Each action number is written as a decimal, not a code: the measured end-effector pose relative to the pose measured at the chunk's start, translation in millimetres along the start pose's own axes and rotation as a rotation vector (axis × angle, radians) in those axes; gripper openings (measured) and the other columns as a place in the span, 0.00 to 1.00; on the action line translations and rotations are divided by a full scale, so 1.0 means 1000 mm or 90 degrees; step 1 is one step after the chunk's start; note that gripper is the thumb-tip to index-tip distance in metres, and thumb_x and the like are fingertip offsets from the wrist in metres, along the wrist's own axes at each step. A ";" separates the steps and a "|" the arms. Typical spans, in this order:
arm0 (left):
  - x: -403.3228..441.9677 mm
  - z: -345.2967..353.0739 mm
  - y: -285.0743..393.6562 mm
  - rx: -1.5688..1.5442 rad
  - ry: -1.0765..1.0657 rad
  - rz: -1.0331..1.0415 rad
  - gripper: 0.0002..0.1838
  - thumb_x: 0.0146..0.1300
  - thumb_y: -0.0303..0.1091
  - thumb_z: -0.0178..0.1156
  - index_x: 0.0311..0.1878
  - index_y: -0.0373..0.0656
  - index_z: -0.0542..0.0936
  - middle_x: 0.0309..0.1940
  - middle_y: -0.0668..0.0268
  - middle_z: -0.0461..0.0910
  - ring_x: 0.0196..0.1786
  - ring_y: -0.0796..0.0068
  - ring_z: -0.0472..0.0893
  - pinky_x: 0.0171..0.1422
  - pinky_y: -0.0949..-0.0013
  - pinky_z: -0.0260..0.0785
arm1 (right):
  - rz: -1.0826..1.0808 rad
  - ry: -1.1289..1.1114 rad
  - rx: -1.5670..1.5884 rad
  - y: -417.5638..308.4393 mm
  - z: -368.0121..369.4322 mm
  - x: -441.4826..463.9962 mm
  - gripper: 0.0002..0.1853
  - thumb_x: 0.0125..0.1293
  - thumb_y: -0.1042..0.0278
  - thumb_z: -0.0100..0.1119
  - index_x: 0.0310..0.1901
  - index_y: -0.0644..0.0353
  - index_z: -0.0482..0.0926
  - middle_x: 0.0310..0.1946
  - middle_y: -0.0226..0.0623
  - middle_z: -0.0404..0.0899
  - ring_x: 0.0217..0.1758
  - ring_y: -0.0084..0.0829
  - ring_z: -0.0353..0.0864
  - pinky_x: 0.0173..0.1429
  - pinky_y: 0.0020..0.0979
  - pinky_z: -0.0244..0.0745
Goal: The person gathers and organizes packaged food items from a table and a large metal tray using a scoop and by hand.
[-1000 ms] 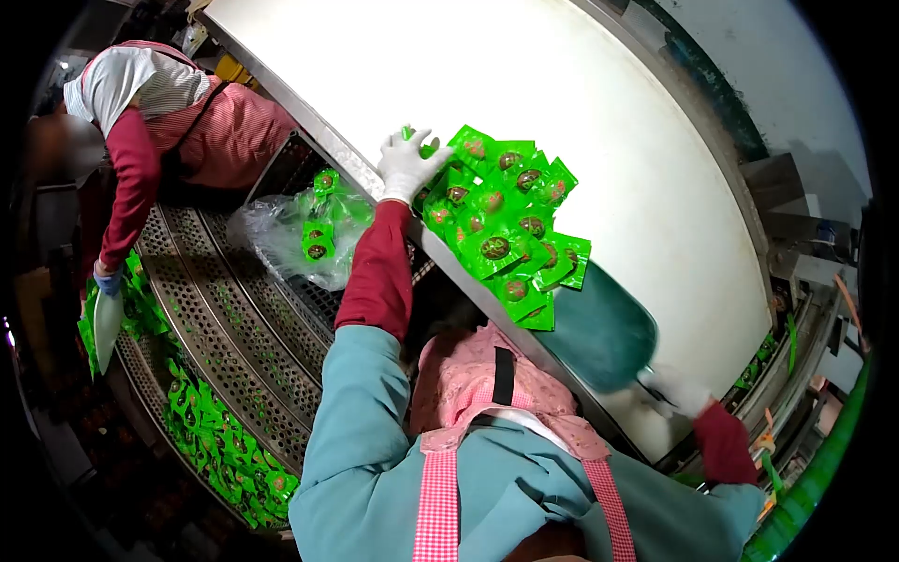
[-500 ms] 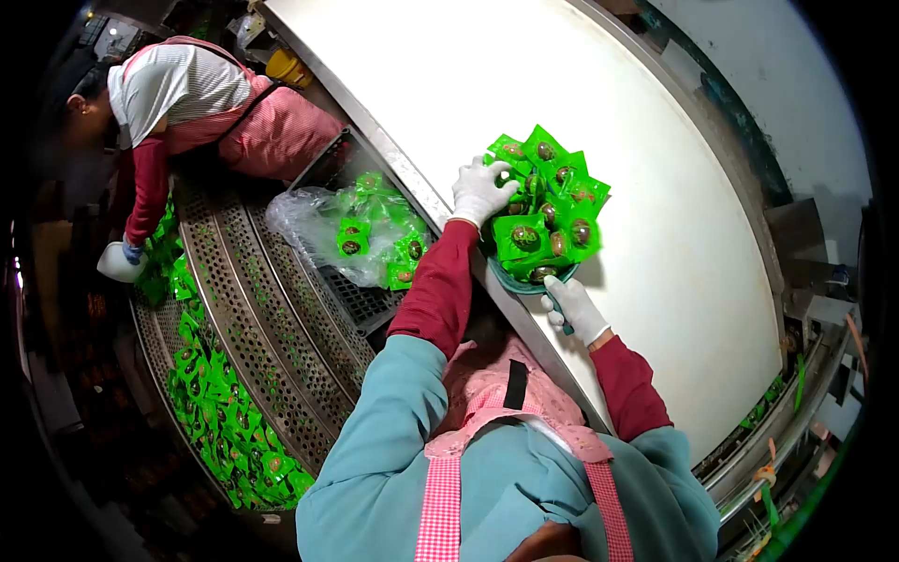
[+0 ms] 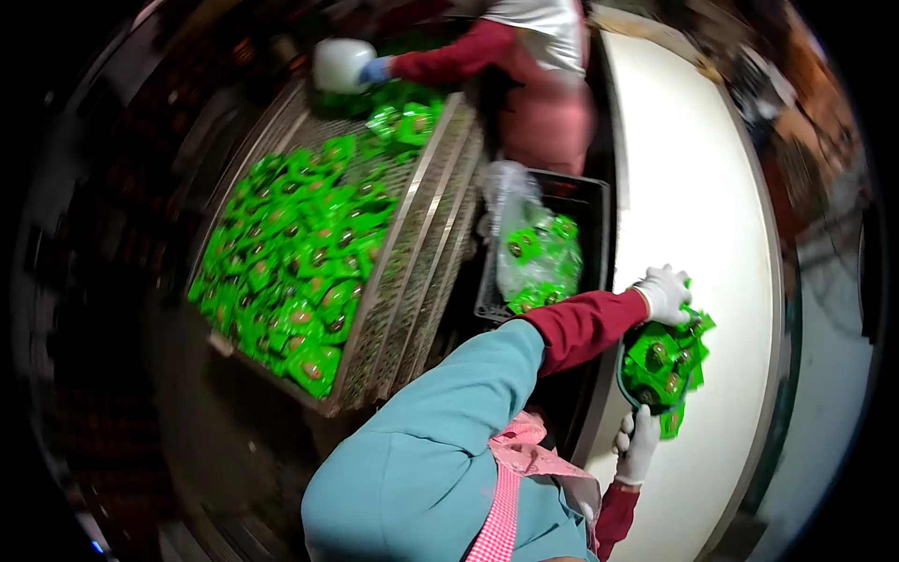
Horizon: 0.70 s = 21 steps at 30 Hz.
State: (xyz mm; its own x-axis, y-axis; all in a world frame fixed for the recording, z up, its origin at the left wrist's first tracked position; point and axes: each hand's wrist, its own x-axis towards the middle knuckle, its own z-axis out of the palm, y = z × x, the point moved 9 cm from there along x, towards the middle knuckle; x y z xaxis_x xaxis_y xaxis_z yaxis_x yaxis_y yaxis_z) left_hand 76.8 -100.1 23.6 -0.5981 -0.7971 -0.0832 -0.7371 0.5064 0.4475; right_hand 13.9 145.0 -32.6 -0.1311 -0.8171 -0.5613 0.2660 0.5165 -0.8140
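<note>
A green scoop [image 3: 622, 373] heaped with green packets [image 3: 659, 360] is over the near part of the white table. My right hand [image 3: 639, 444], in a white glove, is closed round the scoop's handle. At the far side of the heap, my left hand [image 3: 665, 294], also gloved in white, rests against the packets. Its fingers are partly bent, and a bit of green shows beside the fingertips; whether it grips a packet is unclear. One packet [image 3: 671, 421] lies on the table beside the scoop.
The white table [image 3: 688, 197] has a metal edge. Left of it stands a black crate [image 3: 596, 211] with a clear bag [image 3: 513, 201] and packets. Further left, a perforated metal tray [image 3: 412, 239] bears many packets. A co-worker's gloved hand [image 3: 376, 70] holds a white scoop [image 3: 342, 66].
The view has swung left, so the table now shows at the right. My right hand brought the scoop to the packets, and they are now heaped in it. The co-worker's scoop is over the tray.
</note>
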 end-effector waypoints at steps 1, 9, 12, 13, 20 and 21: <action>-0.016 -0.021 -0.006 0.006 0.030 -0.005 0.23 0.54 0.57 0.54 0.47 0.57 0.84 0.53 0.60 0.74 0.54 0.54 0.74 0.50 0.49 0.71 | -0.013 -0.017 -0.004 -0.006 0.015 -0.005 0.12 0.74 0.54 0.46 0.35 0.51 0.63 0.17 0.22 0.61 0.09 0.15 0.54 0.10 0.20 0.51; -0.131 -0.183 -0.118 0.138 0.265 -0.145 0.21 0.56 0.58 0.52 0.44 0.58 0.85 0.48 0.61 0.77 0.47 0.55 0.76 0.44 0.47 0.69 | -0.052 -0.197 -0.134 -0.078 0.168 -0.029 0.11 0.74 0.56 0.45 0.37 0.52 0.66 0.17 0.21 0.63 0.09 0.12 0.54 0.10 0.16 0.47; -0.192 -0.228 -0.175 0.209 0.365 -0.172 0.20 0.56 0.58 0.51 0.42 0.61 0.85 0.43 0.63 0.79 0.48 0.57 0.75 0.47 0.47 0.67 | -0.065 -0.309 -0.165 -0.093 0.244 -0.036 0.10 0.74 0.56 0.47 0.37 0.52 0.66 0.17 0.21 0.63 0.09 0.12 0.54 0.10 0.16 0.48; -0.214 -0.241 -0.201 0.194 0.409 -0.197 0.20 0.56 0.58 0.51 0.42 0.60 0.85 0.43 0.62 0.79 0.48 0.56 0.75 0.48 0.48 0.67 | -0.072 -0.367 -0.201 -0.096 0.268 -0.034 0.11 0.73 0.57 0.47 0.37 0.53 0.66 0.18 0.22 0.63 0.09 0.12 0.54 0.10 0.17 0.49; -0.359 -0.293 -0.357 0.120 0.592 -0.356 0.22 0.59 0.55 0.50 0.45 0.51 0.83 0.46 0.52 0.78 0.53 0.53 0.75 0.61 0.47 0.64 | -0.124 -0.593 -0.414 -0.139 0.442 -0.035 0.11 0.71 0.61 0.48 0.40 0.60 0.68 0.18 0.26 0.68 0.11 0.17 0.63 0.14 0.20 0.58; -0.375 -0.289 -0.380 0.103 0.586 -0.396 0.21 0.61 0.52 0.50 0.46 0.50 0.82 0.45 0.53 0.78 0.53 0.53 0.75 0.61 0.48 0.64 | -0.145 -0.621 -0.460 -0.143 0.466 -0.030 0.10 0.71 0.61 0.48 0.39 0.61 0.69 0.19 0.26 0.68 0.12 0.17 0.64 0.15 0.21 0.58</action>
State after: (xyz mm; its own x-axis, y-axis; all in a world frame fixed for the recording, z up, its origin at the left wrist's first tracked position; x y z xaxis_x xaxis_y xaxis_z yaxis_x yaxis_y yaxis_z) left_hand 671.6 -88.6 141.8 0.3000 -0.8314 0.4677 -0.8986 -0.0817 0.4312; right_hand 424.4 -23.4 170.5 0.7439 -0.5964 -0.3015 -0.2984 0.1074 -0.9484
